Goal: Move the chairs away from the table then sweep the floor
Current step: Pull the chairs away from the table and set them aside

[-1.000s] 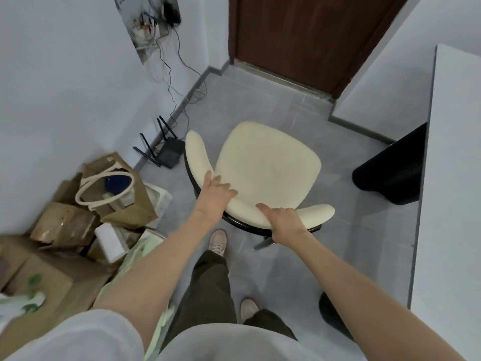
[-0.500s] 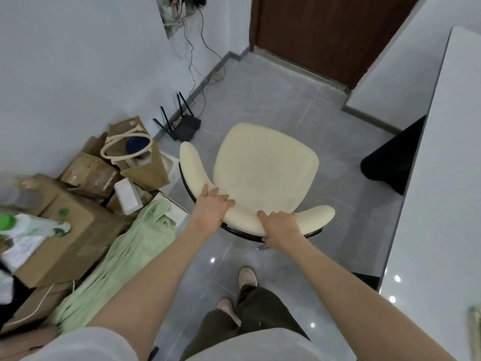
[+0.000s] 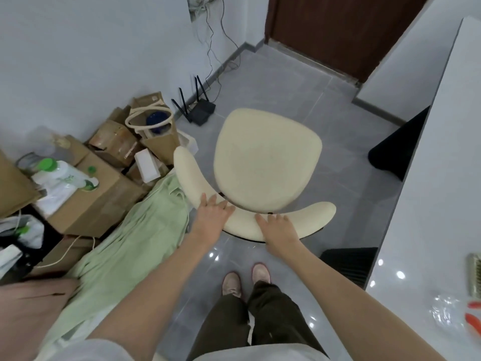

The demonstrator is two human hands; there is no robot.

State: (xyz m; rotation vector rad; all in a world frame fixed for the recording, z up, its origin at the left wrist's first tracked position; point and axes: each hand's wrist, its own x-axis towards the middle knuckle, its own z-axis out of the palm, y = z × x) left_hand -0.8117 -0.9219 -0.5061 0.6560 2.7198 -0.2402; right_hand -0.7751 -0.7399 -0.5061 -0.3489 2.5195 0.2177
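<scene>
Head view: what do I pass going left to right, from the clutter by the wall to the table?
White bottle with green cap → brown bag with rope handles → cream chair → white table.

Both bare arms stretched forward, left hand [image 3: 212, 217] flat with fingers spread, right hand [image 3: 278, 230] palm down
</scene>
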